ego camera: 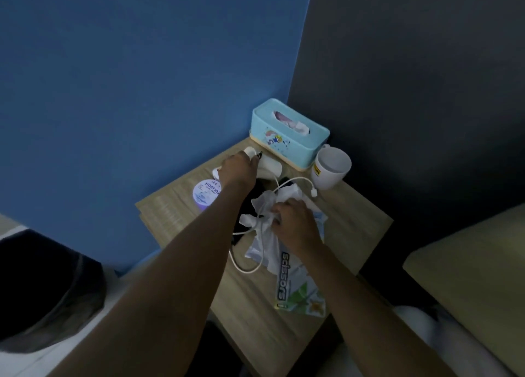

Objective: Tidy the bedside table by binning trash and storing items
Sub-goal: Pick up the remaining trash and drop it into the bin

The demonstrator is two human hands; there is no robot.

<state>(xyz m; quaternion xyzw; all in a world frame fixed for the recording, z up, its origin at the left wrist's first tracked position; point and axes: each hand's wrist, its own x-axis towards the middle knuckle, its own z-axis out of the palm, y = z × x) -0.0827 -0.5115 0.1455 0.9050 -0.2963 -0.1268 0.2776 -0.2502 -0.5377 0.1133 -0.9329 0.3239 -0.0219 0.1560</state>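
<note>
Our right hand [295,220] has its fingers curled tight on a crumpled white tissue [267,206] in the middle of the bedside table [355,229]. Our left hand [237,166] reaches further back, fingers wrapped around a small white object [270,168] whose shape we cannot make out; one fingertip carries a white cap or bandage [250,151]. A white cable [295,181] loops under the tissue, its plug lying near a white mug [331,168]. Beneath our right wrist lies a packet printed "scissors" [295,286], and something dark [252,203] sits under the cable. A round lilac tub [205,193] stands just beside our left wrist. A light blue tissue box [288,134] sits in the back corner, with the mug next to it. A dark bin [42,286] stands at lower left, off the table
</note>
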